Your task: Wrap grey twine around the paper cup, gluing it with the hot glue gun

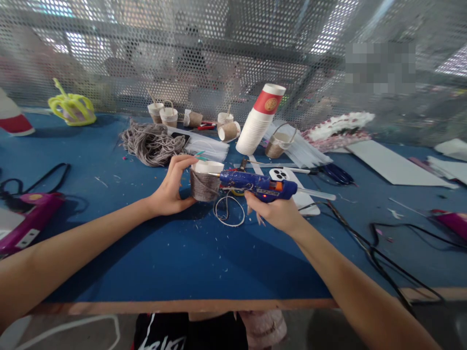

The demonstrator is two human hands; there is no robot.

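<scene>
My left hand (174, 187) grips a paper cup (205, 185) wound with grey-brown cord, its white rim showing at the top. Wrapped round the handle of a blue glue gun (251, 181), my right hand (275, 210) holds it level, with the nozzle touching or very close to the cup's upper side. A clear glue stick (316, 194) sticks out of the gun's back end, and a small orange light glows on its body. Below the gun lies a loop of white cord (229, 224). A white phone (304, 200) rests behind my right hand, partly covered.
Grey cord (151, 142) lies heaped behind the cup. A leaning stack of paper cups (251, 131) and several small wrapped cups (229, 131) stand farther back. Purple glue guns lie left (34, 218) and right (452, 223). Black cables (368, 248) cross the right side. A perforated metal screen (153, 58) closes the back.
</scene>
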